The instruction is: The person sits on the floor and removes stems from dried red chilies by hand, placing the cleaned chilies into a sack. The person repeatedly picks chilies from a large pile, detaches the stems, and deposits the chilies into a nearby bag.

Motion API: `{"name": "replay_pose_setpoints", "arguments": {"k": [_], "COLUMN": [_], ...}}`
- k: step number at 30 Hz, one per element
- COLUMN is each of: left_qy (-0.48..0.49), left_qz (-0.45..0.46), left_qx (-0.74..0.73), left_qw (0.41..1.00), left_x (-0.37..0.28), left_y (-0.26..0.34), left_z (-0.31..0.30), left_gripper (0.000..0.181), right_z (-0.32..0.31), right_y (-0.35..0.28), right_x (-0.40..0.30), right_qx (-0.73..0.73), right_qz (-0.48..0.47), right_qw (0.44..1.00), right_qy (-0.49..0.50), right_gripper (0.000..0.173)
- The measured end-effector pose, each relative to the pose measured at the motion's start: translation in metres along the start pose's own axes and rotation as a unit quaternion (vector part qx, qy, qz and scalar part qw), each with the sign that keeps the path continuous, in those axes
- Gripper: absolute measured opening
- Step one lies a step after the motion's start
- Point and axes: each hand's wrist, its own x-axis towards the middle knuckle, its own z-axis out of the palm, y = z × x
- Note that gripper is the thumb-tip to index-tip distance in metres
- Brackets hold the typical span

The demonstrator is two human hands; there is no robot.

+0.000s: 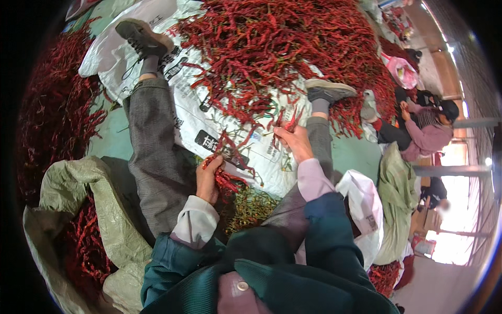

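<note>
In my left hand is a bunch of dried red chili peppers, their stems and tips jutting out past the fingers. My right hand grips a few red chili peppers between thumb and fingers. Both hands are above a white woven plastic sack with printed writing, spread flat between my legs. A large heap of red chili peppers covers the sack's far part, and loose ones trail towards me. Close to my lap lies a pile of greenish-brown stems.
At the left stands an olive woven sack holding red chilies; another chili heap lies beyond it. White and green sacks stand at my right. A person in a cap sits farther right, near a pink bag.
</note>
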Motion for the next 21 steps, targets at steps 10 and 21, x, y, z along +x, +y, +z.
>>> {"name": "replay_pose_setpoints", "arguments": {"k": [10, 21], "left_qy": [-0.015, -0.046], "left_qz": [0.034, 0.043], "left_qx": [-0.042, -0.075], "left_qw": [0.998, 0.995], "left_x": [0.009, 0.028], "left_y": [0.009, -0.001], "left_z": [-0.009, -0.025], "left_gripper": [0.009, 0.011], "right_z": [-0.081, -0.111], "right_y": [-0.005, 0.012], "right_x": [-0.214, -0.241], "right_qx": [-0.269, -0.403], "right_qz": [-0.195, -0.122], "right_qw": [0.910, 0.869], "right_qy": [0.249, 0.261], "right_gripper": [0.017, 0.023]}}
